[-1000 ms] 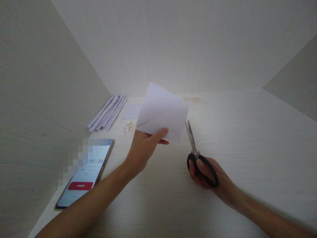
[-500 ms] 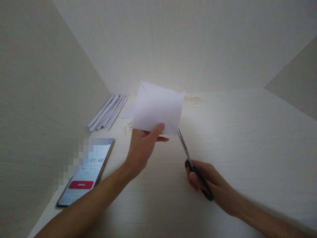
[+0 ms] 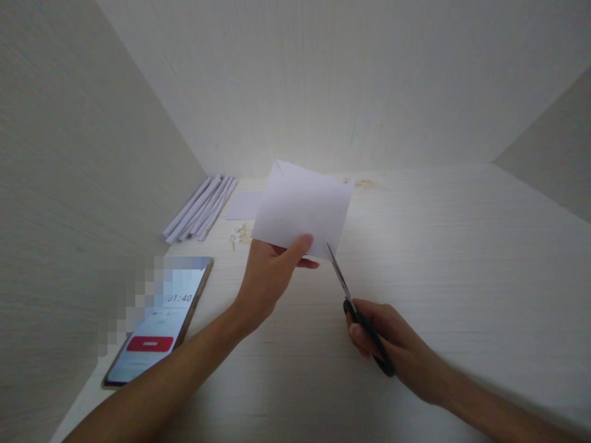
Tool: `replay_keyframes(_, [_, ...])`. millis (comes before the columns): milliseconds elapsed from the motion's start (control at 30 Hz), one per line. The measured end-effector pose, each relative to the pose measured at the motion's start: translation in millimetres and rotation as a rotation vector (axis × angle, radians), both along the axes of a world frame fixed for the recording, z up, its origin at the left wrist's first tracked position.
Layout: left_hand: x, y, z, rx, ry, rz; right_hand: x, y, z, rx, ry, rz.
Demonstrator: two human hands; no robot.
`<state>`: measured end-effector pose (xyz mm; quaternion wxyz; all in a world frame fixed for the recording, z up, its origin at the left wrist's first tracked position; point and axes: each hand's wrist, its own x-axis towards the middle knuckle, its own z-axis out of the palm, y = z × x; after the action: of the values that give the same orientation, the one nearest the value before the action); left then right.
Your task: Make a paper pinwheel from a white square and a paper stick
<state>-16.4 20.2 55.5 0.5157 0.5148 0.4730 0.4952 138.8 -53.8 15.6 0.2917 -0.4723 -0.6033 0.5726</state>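
My left hand [image 3: 272, 274] pinches the lower edge of a white sheet of paper [image 3: 305, 206], thumb on top and fingers beneath. The sheet is held up above the table, slightly tilted, with a crease near its upper left corner. In my right hand [image 3: 383, 335] is a pair of scissors [image 3: 340, 274] with black handles and metal blades. Their tips overlap the paper's lower right corner, and the blades look nearly closed. Whether the paper lies between the blades I cannot tell.
A bundle of rolled white paper tubes [image 3: 201, 209] lies at the back left. Beside it are a flat piece of paper [image 3: 242, 205] and a small pile of cotton swabs or similar sticks [image 3: 239, 235]. A phone [image 3: 159, 326] showing a timer lies at the left. Walls enclose the white table [image 3: 462, 264].
My left hand has moved the paper slightly right and down, so its lower right corner now meets the scissor tips. The scissor blades have come closer together.
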Motion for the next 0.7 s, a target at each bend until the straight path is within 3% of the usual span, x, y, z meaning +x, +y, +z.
replay_keyframes(700, [-0.5, 0.9, 2.6, 0.033, 0.080, -0.003, 0.9, -1.4, -2.5, -0.012, -0.012, 0.008])
